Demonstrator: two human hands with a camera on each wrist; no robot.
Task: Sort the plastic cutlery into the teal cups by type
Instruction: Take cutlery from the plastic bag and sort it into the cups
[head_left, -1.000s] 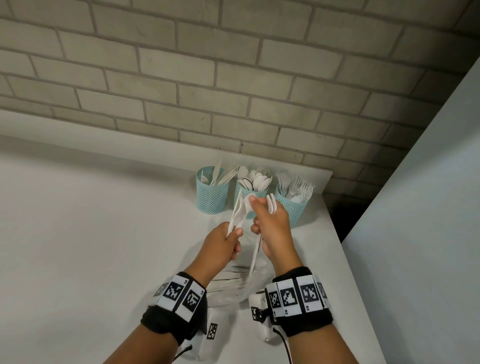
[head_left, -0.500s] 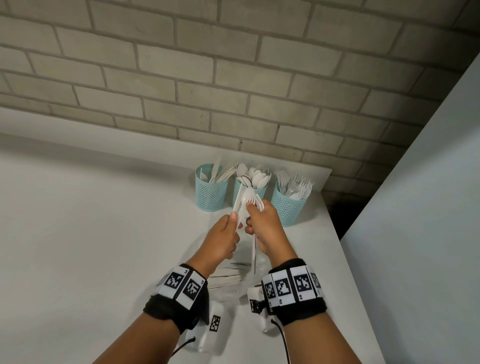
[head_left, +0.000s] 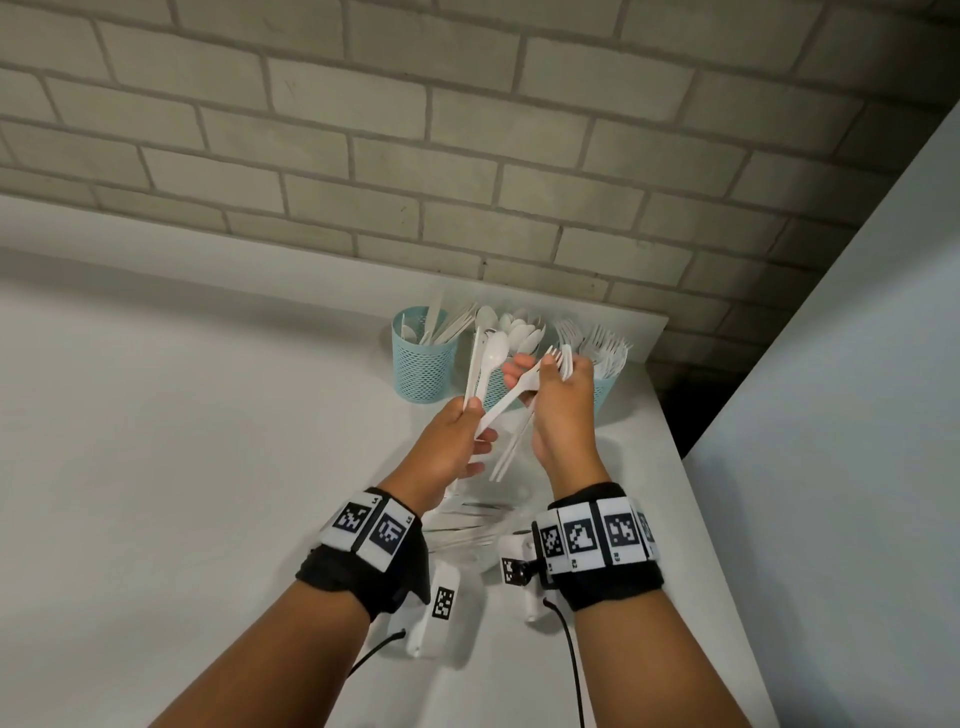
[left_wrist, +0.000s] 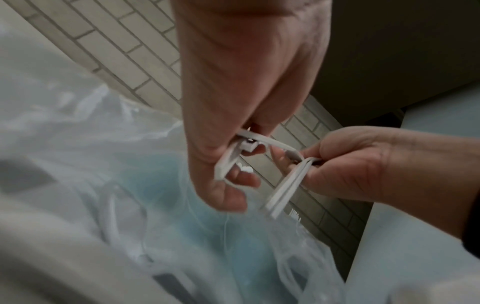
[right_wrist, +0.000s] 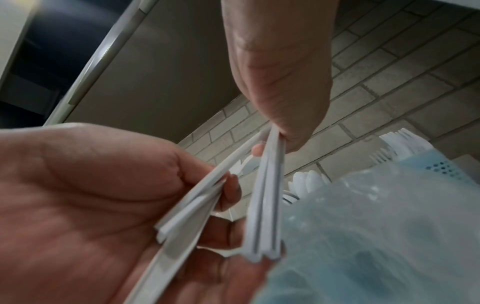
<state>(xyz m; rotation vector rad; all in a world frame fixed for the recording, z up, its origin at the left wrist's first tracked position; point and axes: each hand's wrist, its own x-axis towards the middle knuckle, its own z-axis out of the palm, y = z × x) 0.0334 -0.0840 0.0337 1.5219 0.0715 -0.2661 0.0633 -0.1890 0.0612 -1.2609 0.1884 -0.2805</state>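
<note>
Three teal mesh cups stand by the brick wall: the left cup (head_left: 423, 364) holds knives, the middle cup's spoons (head_left: 519, 330) show behind my hands, and the right cup (head_left: 605, 387) holds forks. My left hand (head_left: 470, 413) grips the handles of a white spoon (head_left: 493, 353) and a flat piece that looks like a knife. My right hand (head_left: 540, 371), in front of the fork cup, pinches white forks (head_left: 563, 358) whose handles (right_wrist: 265, 195) hang down. One fork (head_left: 514, 392) slants between both hands. In the left wrist view my left hand (left_wrist: 228, 164) holds the handle ends.
A clear plastic bag (head_left: 467, 519) with more white cutlery lies on the white counter (head_left: 208, 415) beneath my hands. The counter ends at the right (head_left: 670, 441) beside a dark gap and a pale blue-grey panel (head_left: 831, 415).
My hands were pressed together over one bundle of cutlery. They have since drawn apart: the right hand has pulled forks out to the right, while the left keeps the spoon upright.
</note>
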